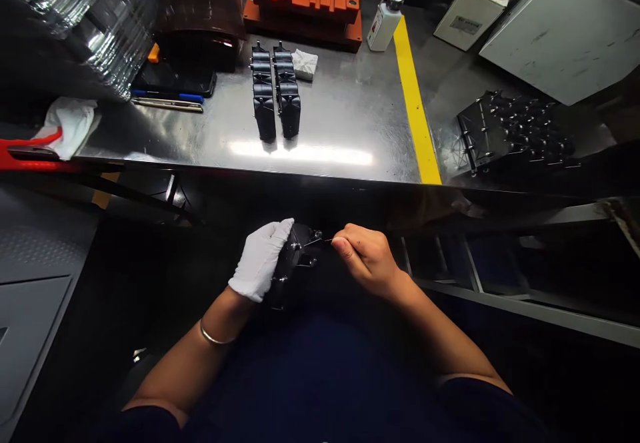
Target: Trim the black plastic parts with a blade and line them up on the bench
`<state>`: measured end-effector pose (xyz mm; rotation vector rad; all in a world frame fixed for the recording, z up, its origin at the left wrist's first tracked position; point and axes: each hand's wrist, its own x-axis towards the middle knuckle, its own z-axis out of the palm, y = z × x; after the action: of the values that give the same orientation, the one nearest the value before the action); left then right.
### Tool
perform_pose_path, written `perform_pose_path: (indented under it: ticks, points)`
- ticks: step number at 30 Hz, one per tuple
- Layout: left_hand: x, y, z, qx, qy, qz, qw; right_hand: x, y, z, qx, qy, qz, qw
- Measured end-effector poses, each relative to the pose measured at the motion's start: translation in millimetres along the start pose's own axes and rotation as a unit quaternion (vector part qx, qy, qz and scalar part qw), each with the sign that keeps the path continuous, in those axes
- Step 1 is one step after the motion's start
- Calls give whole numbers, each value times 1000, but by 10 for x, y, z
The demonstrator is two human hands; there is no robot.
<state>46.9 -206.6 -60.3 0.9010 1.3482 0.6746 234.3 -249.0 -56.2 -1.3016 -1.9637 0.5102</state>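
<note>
My left hand (261,261), in a white glove, is closed on the left side of a black plastic part (293,256), held in front of my body below the table's edge. Shiny pins or posts stick out of this part toward the right. My bare right hand (367,256) is closed in a pinch just right of the part. A thin, bright line shows between its fingertips and the part; what it belongs to is hidden in the fingers. Two long black moulded parts (263,93) lie side by side on the metal table (345,116) ahead.
An orange-red metal block (305,3) stands at the back, with a white pump bottle (385,23) beside it. Yellow tape (417,110) crosses the table. More black parts (533,126) lie right. Stacked clear trays (90,23), a blue pen (165,96) and a red-handled tool (30,153) are left.
</note>
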Motion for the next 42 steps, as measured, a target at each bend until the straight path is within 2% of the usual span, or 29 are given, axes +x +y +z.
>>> perform_pose_path:
  ticks: [2, 4, 9, 14, 18, 23, 28, 33, 37, 42]
  points:
    - [12, -4, 0, 10, -10, 0, 1000, -17, 24, 80, -49, 46, -21, 998]
    - [20, -21, -1, 18, -8, 0, 1000, -24, 39, 129, -87, 62, -23, 994]
    - [19, -37, 0, 29, -12, -3, 1000, -19, 50, 134, -129, 65, -25, 989]
    - [-5, 9, -4, 31, -12, -13, 999, -36, 40, 184, -125, 69, -7, 990]
    - [-21, 25, -6, 24, 6, -11, 1000, -43, 14, 208, -70, 38, 9, 997]
    - [-42, 22, 2, -12, -7, -5, 1000, -2, -4, 103, 133, -49, -2, 990]
    - [-46, 15, -19, -20, 18, 39, 999, 23, -10, 58, 44, 6, -21, 999]
    - [-55, 30, -26, -27, 41, 44, 998, 25, -36, 4, 83, -69, 3, 994]
    - [-72, 16, -14, -14, 68, 75, 995, 8, -51, -51, 115, -122, 27, 986]
    - [-87, -91, -2, -21, 56, 122, 991, -43, 3, -72, 173, -177, 26, 968]
